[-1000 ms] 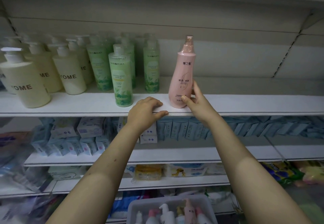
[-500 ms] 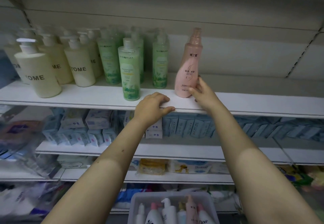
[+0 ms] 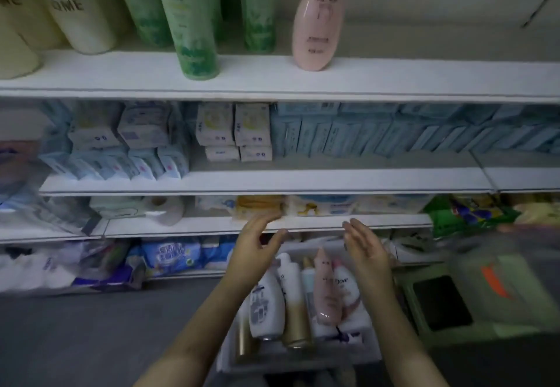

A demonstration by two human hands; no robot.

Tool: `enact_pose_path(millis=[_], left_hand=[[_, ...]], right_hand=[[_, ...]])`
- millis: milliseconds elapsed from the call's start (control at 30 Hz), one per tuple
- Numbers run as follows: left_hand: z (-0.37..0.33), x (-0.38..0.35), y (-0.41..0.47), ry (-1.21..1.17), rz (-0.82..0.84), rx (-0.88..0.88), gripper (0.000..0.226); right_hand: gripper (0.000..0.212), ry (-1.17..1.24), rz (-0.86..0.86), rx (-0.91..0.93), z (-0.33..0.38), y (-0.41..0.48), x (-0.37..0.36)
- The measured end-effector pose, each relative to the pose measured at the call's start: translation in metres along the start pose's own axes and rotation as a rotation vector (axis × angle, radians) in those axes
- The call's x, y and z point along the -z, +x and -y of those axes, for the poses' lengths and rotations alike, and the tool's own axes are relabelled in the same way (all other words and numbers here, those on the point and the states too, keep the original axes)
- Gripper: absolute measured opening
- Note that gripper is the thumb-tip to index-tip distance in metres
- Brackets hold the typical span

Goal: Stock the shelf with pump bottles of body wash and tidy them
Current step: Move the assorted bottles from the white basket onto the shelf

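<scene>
A pink bottle (image 3: 319,22) stands alone on the top white shelf (image 3: 394,80), right of several green bottles (image 3: 188,22) and cream bottles (image 3: 81,10). Low down, a white bin (image 3: 366,353) on the floor holds several bottles lying together: a white one (image 3: 266,304), a gold-bottomed one (image 3: 295,311), a pink one (image 3: 325,289) and a Dove bottle (image 3: 345,286). My left hand (image 3: 254,247) and my right hand (image 3: 366,250) hover over the bin, palms facing each other, fingers straight, holding nothing.
The middle shelves carry stacked packs of pads (image 3: 233,132) and blue boxes (image 3: 394,135). Tissue packs and a paper roll (image 3: 166,207) fill the lower shelf. A green stool (image 3: 436,301) stands right of the bin on the grey floor.
Both hands left the top shelf and dropped to just above the bin. My right hand let go of the pink bottle, which stays on the shelf. The view tilted down.
</scene>
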State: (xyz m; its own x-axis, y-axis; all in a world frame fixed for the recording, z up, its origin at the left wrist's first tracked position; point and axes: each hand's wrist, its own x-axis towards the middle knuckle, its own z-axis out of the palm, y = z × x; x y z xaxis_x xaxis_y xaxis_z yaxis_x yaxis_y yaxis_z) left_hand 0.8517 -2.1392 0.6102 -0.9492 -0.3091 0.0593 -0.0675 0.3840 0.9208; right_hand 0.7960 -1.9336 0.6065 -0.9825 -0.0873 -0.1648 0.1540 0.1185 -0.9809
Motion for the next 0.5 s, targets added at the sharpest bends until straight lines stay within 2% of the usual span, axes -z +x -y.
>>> enact_pose_path(millis=[133, 300, 500], left_hand=[[0.048, -0.033, -0.040, -0.043, 0.131, 0.286, 0.026], [0.102, -0.075, -0.077, -0.094, 0.195, 0.579, 0.024], [0.135, -0.124, -0.086, -0.172, 0.295, 0.754, 0.039]], right_hand=[[0.036, -0.038, -0.112, -0.226, -0.058, -0.020, 0.023], [0.034, -0.086, -0.097, -0.437, -0.126, -0.023, 0.031], [0.036, -0.183, -0.045, -0.533, -0.199, -0.011, 0.022]])
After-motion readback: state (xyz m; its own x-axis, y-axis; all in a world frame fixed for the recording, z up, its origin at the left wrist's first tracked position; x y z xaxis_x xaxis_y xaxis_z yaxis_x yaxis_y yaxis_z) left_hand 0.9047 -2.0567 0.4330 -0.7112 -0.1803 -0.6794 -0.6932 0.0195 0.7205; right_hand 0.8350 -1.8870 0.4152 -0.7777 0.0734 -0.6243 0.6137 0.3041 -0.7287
